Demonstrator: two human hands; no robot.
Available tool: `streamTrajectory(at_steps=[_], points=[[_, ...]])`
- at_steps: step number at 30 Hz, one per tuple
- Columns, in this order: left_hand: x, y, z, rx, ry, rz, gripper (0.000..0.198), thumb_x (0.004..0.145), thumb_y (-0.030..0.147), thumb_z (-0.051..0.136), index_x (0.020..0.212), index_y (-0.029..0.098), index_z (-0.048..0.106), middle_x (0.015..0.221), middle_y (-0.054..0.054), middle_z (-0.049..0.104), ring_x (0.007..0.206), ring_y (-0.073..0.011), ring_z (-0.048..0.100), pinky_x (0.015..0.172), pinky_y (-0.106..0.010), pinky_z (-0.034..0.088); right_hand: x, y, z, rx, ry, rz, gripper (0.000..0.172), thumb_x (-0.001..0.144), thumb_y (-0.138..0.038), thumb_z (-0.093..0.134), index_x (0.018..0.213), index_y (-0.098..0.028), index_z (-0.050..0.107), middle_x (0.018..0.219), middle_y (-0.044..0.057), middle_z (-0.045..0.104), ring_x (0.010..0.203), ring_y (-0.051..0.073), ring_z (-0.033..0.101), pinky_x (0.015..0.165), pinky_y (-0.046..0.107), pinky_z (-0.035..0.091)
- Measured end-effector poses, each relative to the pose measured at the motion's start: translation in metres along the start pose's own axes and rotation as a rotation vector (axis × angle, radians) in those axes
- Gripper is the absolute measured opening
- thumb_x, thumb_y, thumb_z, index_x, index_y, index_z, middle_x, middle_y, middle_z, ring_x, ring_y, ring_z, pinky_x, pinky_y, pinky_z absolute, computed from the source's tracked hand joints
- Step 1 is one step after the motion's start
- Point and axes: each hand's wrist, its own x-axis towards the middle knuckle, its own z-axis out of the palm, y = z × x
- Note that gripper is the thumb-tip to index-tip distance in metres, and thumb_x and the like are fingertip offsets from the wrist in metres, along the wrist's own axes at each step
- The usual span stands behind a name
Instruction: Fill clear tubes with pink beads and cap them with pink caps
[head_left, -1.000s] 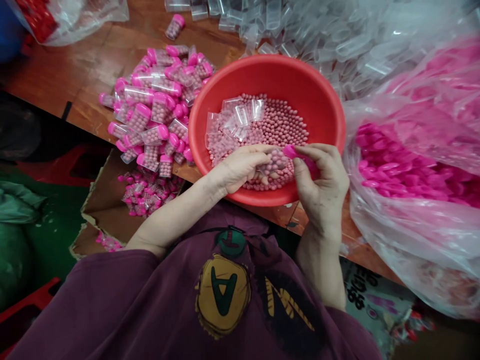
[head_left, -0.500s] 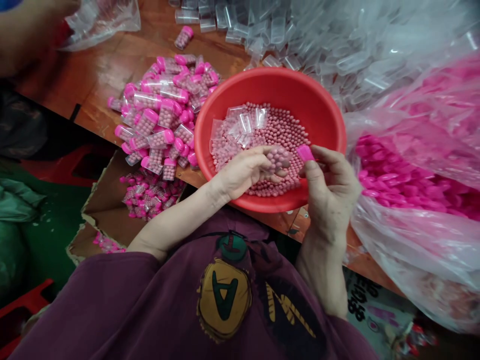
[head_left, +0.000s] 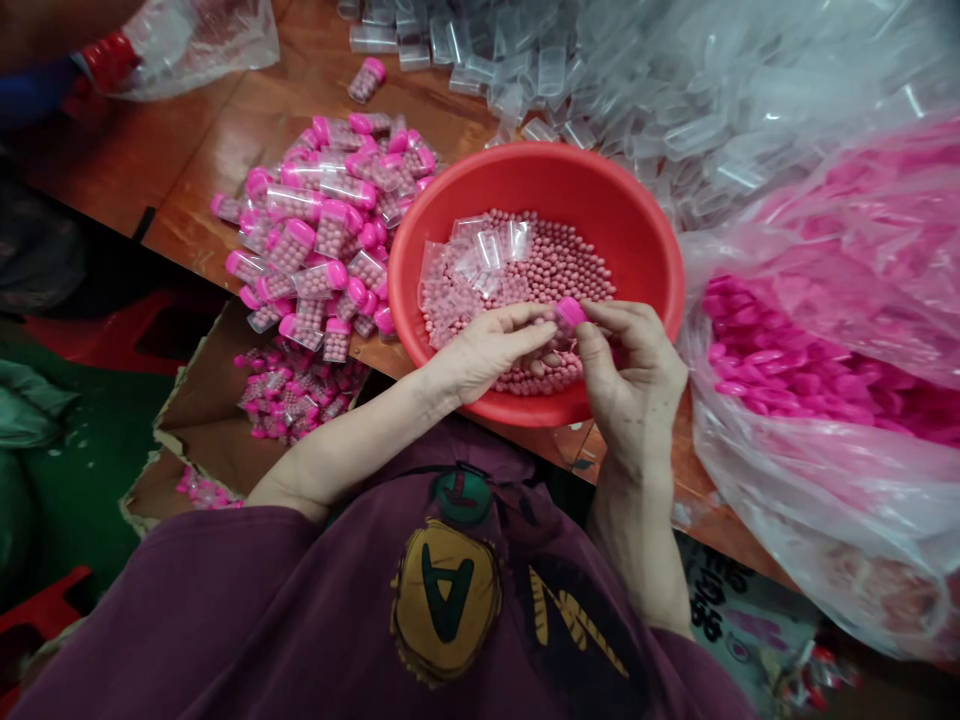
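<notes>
Over the red bowl, my left hand is closed around a small clear container of pink beads, mostly hidden by the fingers. My right hand pinches a bright pink cap at the container's mouth. Whether the cap is fully seated cannot be seen. Loose pink beads cover the bowl's bottom. Several clear containers lie on the beads at the bowl's left side.
Capped bead containers are heaped left of the bowl, with more in a cardboard box below the table edge. Clear empty containers pile up behind. A plastic bag of pink caps lies right. Another person's arm shows upper left.
My right hand has moved left, bringing the pink cap from beside the container onto its mouth. My left fingers have closed further around the container. The other person's arm has shifted up.
</notes>
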Motion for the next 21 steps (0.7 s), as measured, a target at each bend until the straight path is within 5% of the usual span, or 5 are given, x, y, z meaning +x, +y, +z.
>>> streamTrajectory(at_steps=[8,14,18,21], points=[[-0.006,0.005,0.010,-0.015,0.109,0.023,0.013,0.108,0.012,0.071,0.102,0.016,0.082,0.087,0.000,0.074,0.073,-0.0074,0.066,0.072,-0.018,0.051,-0.007,-0.004,0.010,-0.079,-0.016,-0.039,0.020,0.112,-0.035,0.069,0.122,-0.032,0.085,0.114,0.008,0.079,0.107,0.027,0.078,0.099,0.050,0.069],[-0.006,0.007,0.012,-0.067,0.182,0.036,0.015,0.108,0.009,0.068,0.099,0.015,0.079,0.083,0.002,0.070,0.065,-0.0046,0.059,0.069,-0.018,0.049,-0.010,-0.012,0.017,-0.107,-0.109,-0.062,0.036,0.110,-0.027,0.062,0.142,-0.032,0.079,0.126,0.011,0.076,0.117,0.030,0.077,0.103,0.053,0.069],[-0.007,0.007,0.009,-0.044,0.145,0.102,0.004,0.105,0.014,0.077,0.106,0.017,0.080,0.083,0.003,0.071,0.067,-0.0055,0.061,0.069,-0.018,0.049,-0.002,-0.009,0.003,-0.078,-0.208,-0.045,0.038,0.109,-0.030,0.065,0.144,-0.034,0.078,0.129,0.010,0.078,0.120,0.029,0.078,0.107,0.053,0.069],[-0.008,0.005,0.004,-0.003,0.081,0.120,0.005,0.101,0.020,0.082,0.103,0.016,0.080,0.083,0.002,0.072,0.066,-0.0059,0.061,0.066,-0.019,0.049,0.004,0.005,-0.007,0.071,-0.143,-0.007,0.050,0.104,-0.038,0.081,0.152,-0.039,0.070,0.132,0.006,0.079,0.110,0.025,0.080,0.095,0.046,0.071]])
